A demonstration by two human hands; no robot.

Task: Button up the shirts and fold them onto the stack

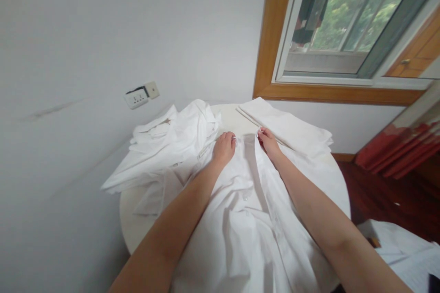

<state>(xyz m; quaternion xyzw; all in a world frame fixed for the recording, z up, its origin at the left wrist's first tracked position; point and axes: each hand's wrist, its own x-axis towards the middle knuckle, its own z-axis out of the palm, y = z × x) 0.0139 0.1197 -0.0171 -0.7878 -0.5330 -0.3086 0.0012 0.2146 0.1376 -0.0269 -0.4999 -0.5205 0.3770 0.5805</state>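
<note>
A white buttoned garment, which looks like a shirt [240, 219], lies spread over the round table and runs down toward me. My left hand [224, 147] is closed on its upper edge, left of the front opening. On the other side of that opening, my right hand [268, 142] pinches the right front edge, which is lifted a little. Small buttons show along the front. Left of my left hand is a loose heap of white clothes [172, 146]. A flat folded white cloth [285, 126] lies just beyond my right hand.
The round cream table [129, 219] stands against a white wall with a socket [137, 98]. A wood-framed window [330, 89] is at the upper right. Red curtains [402, 151] hang right, above a dark red floor. White items [405, 247] sit low at right.
</note>
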